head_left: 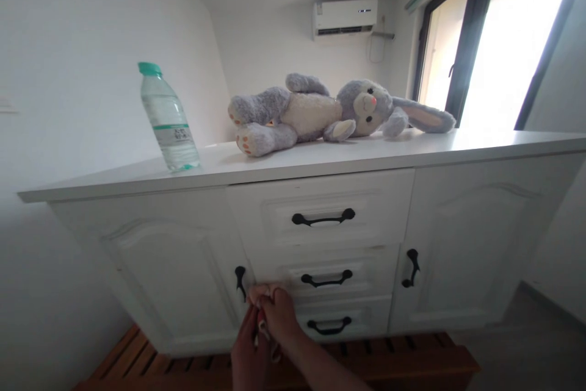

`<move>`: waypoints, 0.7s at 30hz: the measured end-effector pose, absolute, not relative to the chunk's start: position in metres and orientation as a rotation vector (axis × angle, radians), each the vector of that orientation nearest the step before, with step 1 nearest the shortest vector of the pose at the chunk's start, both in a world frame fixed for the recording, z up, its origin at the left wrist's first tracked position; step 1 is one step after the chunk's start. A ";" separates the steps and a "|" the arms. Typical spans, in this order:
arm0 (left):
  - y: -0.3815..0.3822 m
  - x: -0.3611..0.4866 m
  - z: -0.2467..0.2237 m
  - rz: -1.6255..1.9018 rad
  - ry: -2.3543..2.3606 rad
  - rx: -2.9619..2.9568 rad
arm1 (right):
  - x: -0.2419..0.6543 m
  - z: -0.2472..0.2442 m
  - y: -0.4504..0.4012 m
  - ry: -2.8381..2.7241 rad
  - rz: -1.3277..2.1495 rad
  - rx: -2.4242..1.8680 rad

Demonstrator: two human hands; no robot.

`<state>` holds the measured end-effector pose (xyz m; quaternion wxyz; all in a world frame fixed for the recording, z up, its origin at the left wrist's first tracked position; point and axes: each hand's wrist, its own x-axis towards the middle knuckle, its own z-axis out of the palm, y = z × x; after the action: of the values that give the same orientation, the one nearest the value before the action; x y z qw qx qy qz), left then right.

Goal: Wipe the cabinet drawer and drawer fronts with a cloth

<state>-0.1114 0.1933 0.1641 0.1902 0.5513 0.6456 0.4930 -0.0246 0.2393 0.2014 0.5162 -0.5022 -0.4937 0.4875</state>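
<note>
Head view: beside the left door handle, below the cabinet's front edge, the right hand narrows on a small red-and-pale item, apparently pinched because it is slight; the left hand's grip I cannot tell. Plush rabbit lies down, probably too floppy to stand. Bottle, near the front-left corner, bears blurred, unreadable characters.

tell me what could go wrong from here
The bottle stands near the front edge of the cabinet top, so a jolt might topple it. The plush rabbit lies with one foot close to that edge and could be nudged off. What looks like a pale cord hangs by the left hand and right hand, and might snag on the black door handle beside them.
</note>
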 end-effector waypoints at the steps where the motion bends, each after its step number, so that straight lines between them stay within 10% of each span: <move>1: 0.193 -0.109 0.179 1.455 1.809 1.583 | -0.022 0.218 0.237 -1.177 1.139 -1.189; 21: 0.195 0.063 0.219 1.218 1.395 2.158 | 0.166 0.268 0.204 -0.763 1.338 -1.010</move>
<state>0.0627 0.1948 0.2185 0.1486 0.7504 0.4851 0.4238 0.1659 0.2039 0.2681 0.6050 -0.4366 -0.3300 0.5783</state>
